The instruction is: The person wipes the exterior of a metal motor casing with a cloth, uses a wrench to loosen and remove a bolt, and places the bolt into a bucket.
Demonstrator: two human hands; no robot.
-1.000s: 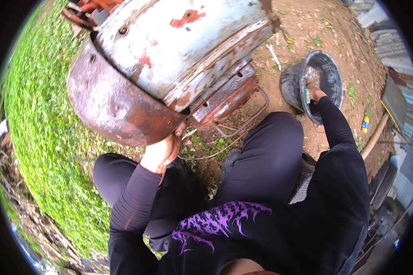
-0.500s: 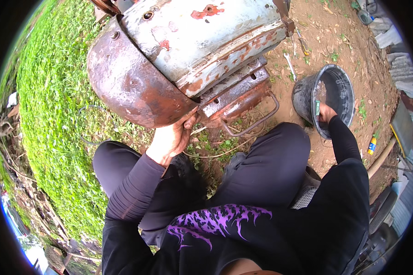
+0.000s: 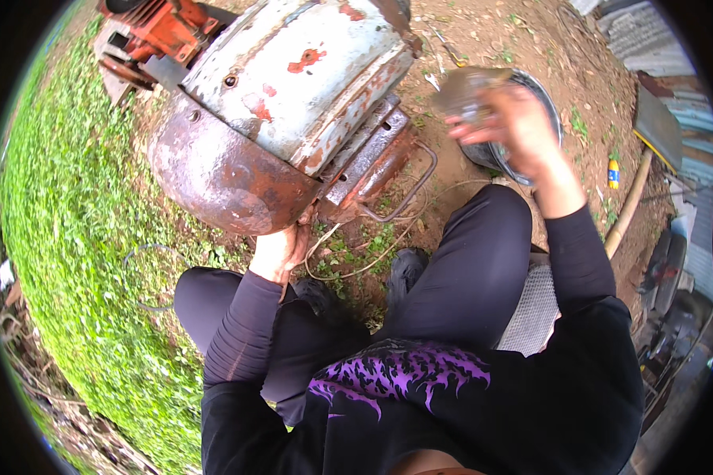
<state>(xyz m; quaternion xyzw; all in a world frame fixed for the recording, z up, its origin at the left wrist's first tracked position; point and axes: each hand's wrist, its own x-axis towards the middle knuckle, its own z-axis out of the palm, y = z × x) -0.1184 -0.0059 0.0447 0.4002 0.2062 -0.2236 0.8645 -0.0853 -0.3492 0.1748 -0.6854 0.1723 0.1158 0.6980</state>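
Note:
A weathered pale-grey machine body (image 3: 309, 95) with red patches has a rusty domed end cover (image 3: 214, 174) and a rusty base with a looped handle (image 3: 408, 198). My left hand (image 3: 281, 253) grips the underside of the domed cover, its fingers partly hidden. My right hand (image 3: 515, 127) is raised over a black bucket (image 3: 552, 119), holding a blurred brownish-grey object (image 3: 467, 91) that I cannot make out. The bucket is partly covered by that hand.
A red engine-like part (image 3: 162, 32) sits at upper left. Tools (image 3: 448, 47), cord (image 3: 325, 277), a yellow bottle (image 3: 613, 174) and a wooden pole (image 3: 630, 202) lie about. Corrugated sheets (image 3: 685, 119) line the right; grass (image 3: 71, 237) covers the left; my knees are below the machine.
My right hand has come up out of the bucket, leftward toward the machine, with something in it. My left hand stays under the cover. The whole view has shifted somewhat.

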